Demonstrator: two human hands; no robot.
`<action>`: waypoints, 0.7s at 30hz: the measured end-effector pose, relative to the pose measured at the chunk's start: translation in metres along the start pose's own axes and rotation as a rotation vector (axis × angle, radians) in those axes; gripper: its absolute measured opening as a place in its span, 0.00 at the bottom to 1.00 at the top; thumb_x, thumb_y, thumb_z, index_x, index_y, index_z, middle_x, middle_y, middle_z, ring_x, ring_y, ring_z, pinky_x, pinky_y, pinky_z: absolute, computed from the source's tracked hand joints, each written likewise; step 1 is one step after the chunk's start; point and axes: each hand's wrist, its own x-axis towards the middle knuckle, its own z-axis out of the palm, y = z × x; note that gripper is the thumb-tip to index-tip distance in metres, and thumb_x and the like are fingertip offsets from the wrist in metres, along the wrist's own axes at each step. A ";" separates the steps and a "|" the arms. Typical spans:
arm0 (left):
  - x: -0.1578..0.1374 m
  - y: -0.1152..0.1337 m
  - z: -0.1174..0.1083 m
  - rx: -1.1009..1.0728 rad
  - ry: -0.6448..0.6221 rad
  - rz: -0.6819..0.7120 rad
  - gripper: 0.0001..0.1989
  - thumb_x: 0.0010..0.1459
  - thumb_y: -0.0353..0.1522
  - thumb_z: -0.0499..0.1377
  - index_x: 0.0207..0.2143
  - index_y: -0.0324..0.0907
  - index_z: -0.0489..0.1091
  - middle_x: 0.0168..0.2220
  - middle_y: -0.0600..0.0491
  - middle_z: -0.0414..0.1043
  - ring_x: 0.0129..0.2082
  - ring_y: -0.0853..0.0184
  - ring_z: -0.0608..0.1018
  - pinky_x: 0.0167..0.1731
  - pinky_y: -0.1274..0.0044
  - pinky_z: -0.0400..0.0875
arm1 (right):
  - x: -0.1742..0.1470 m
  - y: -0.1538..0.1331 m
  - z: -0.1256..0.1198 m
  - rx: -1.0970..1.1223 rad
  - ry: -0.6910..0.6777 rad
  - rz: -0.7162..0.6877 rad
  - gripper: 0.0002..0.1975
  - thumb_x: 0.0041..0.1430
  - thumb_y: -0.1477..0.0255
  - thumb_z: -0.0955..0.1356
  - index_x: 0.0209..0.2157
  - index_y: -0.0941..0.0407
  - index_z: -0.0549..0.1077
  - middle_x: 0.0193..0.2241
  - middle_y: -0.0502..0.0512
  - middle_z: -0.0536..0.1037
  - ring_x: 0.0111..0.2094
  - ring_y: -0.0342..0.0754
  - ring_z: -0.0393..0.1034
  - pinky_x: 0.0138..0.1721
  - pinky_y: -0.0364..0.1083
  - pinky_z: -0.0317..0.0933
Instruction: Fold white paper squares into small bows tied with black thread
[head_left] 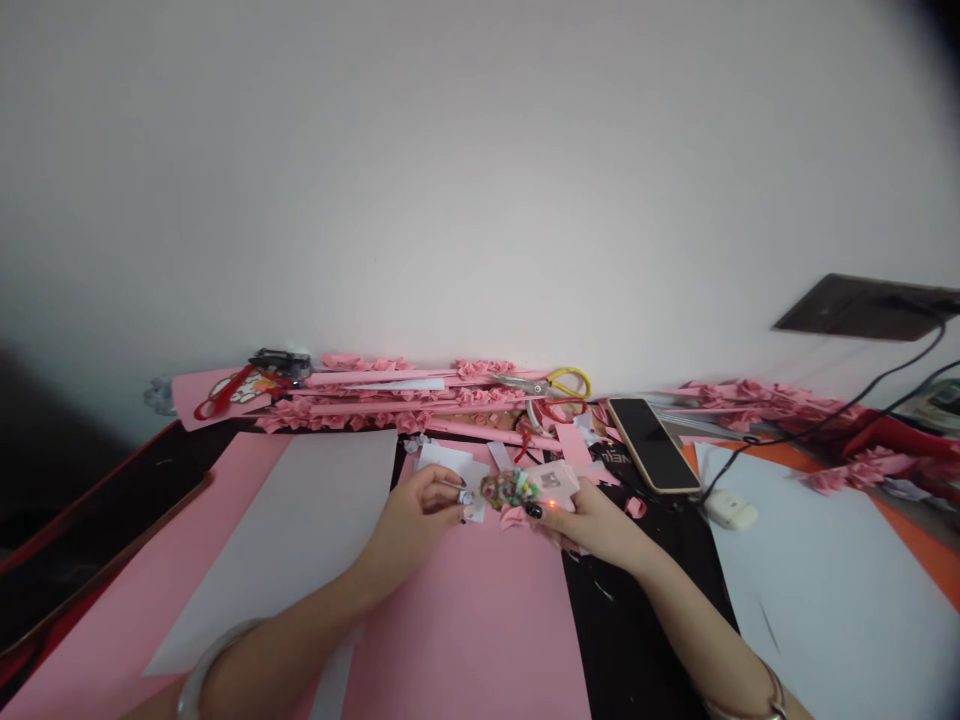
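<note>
My left hand pinches a small white paper piece between thumb and fingertips, above the pink sheet. Facing it from the right, my right hand is wrapped round what looks like a pink glue gun, with a red light glowing on its side. Its front end is crusted with colourful bead-like bits and points toward the paper piece. Whether its tip touches the paper I cannot tell. Just below the front end is a curled pink paper piece. White paper slips lie behind my left hand.
Pink paper flower stems line the wall, with yellow-handled scissors on top. A phone and white case lie right. Large pink and white sheets cover the desk. A black cable runs to the wall plate.
</note>
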 end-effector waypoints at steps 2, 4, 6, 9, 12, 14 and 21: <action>0.000 0.001 0.000 -0.022 -0.014 -0.007 0.12 0.44 0.28 0.62 0.32 0.41 0.64 0.29 0.53 0.75 0.30 0.67 0.76 0.29 0.78 0.66 | 0.002 0.003 -0.001 0.012 0.041 -0.020 0.10 0.52 0.66 0.64 0.23 0.57 0.61 0.13 0.43 0.59 0.13 0.37 0.50 0.15 0.38 0.45; 0.000 0.001 0.000 -0.039 -0.025 -0.008 0.12 0.44 0.28 0.62 0.32 0.41 0.64 0.28 0.54 0.74 0.30 0.67 0.76 0.29 0.78 0.66 | 0.004 0.005 -0.003 -0.015 0.132 -0.058 0.11 0.53 0.66 0.62 0.22 0.57 0.60 0.12 0.43 0.59 0.13 0.38 0.51 0.15 0.38 0.46; 0.000 0.001 0.000 -0.054 -0.031 -0.007 0.12 0.44 0.29 0.63 0.32 0.42 0.64 0.28 0.55 0.74 0.29 0.68 0.76 0.29 0.78 0.66 | 0.006 0.006 -0.006 -0.109 0.291 -0.109 0.11 0.53 0.66 0.62 0.21 0.57 0.62 0.12 0.45 0.60 0.14 0.40 0.54 0.15 0.39 0.49; 0.001 0.000 0.000 -0.081 -0.039 -0.015 0.12 0.43 0.29 0.63 0.32 0.42 0.64 0.28 0.56 0.74 0.28 0.69 0.76 0.30 0.78 0.66 | 0.007 0.005 -0.012 -0.352 0.566 -0.176 0.09 0.54 0.67 0.62 0.29 0.58 0.68 0.18 0.50 0.69 0.20 0.46 0.64 0.22 0.42 0.57; 0.001 0.000 0.000 -0.110 -0.050 -0.014 0.11 0.44 0.29 0.63 0.30 0.42 0.64 0.27 0.57 0.74 0.27 0.71 0.75 0.29 0.80 0.65 | 0.007 0.005 -0.017 -0.525 0.726 -0.214 0.16 0.54 0.69 0.62 0.44 0.58 0.65 0.34 0.57 0.74 0.32 0.51 0.69 0.32 0.45 0.61; 0.000 0.001 0.001 -0.117 -0.054 -0.008 0.11 0.44 0.28 0.63 0.30 0.42 0.63 0.27 0.57 0.73 0.26 0.72 0.74 0.28 0.81 0.64 | 0.009 0.009 -0.020 -0.594 0.759 -0.193 0.22 0.52 0.70 0.63 0.50 0.58 0.59 0.42 0.60 0.71 0.38 0.54 0.69 0.36 0.47 0.61; -0.001 0.004 0.002 -0.101 -0.047 -0.016 0.12 0.44 0.28 0.63 0.30 0.42 0.62 0.26 0.57 0.73 0.25 0.71 0.75 0.26 0.80 0.64 | 0.016 0.026 -0.020 -0.920 0.804 -0.040 0.23 0.52 0.74 0.61 0.50 0.62 0.56 0.45 0.66 0.69 0.44 0.60 0.65 0.38 0.53 0.59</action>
